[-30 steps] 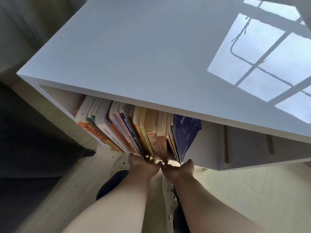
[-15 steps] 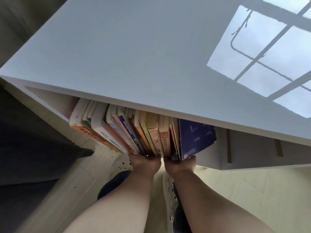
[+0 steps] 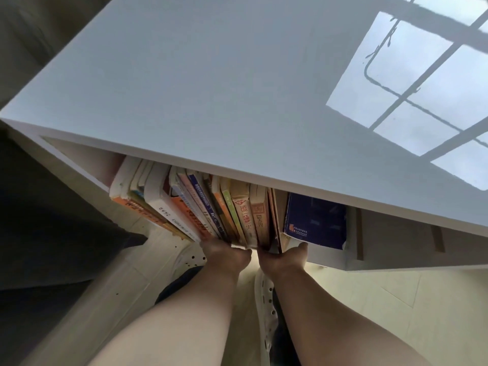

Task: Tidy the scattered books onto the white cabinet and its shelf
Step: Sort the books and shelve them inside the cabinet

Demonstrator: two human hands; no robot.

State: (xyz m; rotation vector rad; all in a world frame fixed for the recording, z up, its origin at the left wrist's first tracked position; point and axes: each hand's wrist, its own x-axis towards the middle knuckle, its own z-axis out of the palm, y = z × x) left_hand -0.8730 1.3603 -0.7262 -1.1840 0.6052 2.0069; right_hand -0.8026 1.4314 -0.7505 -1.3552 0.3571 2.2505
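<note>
well, at the far left a dark mass (image 3: pixel 52 207) fills the space beside the white cabinet (image 3: pixel 211 88), whose broad top is seen from above and takes up most of the view. under the front edge of that top, the shelf (image 3: pixel 327 256) opens. a row of books (image 3: pixel 211 207) starts near the shelf's left wall and stands spine outward, packed tight and fanned in the wide lens. an orange-spined book (image 3: pixel 132 204) is at the left end, then a thick white-spined one (image 3: pixel 163 210), then thinner blue, orange and green spines, then two tan ones (image 3: pixel 260 215) at the right end of the row. the left hand (image 3: pixel 227 256) is pushed up against the bottom edges of the books in the middle of the row. its fingers are out of sight beneath them, so i cannot tell whether it grips or only presses. just beside it, almost touching, the right hand (image 3: pixel 282 260) meets the feet of the tan books. its thumb reaches right toward the lower corner of a dark blue book (image 3: pixel 317 223), and its other fingers are hidden, so its grip cannot be told either. the dark blue book stands apart from the row, across a narrow gap, with its cover facing outward near the shelf's front edge. below the forearms, a white perforated shoe (image 3: pixel 266 299) rests on the pale tiled floor (image 3: pixel 422 313). at the right of the cabinet top lies a bright patch of window light (image 3: pixel 422 88), crossed by bar shadows.
</note>
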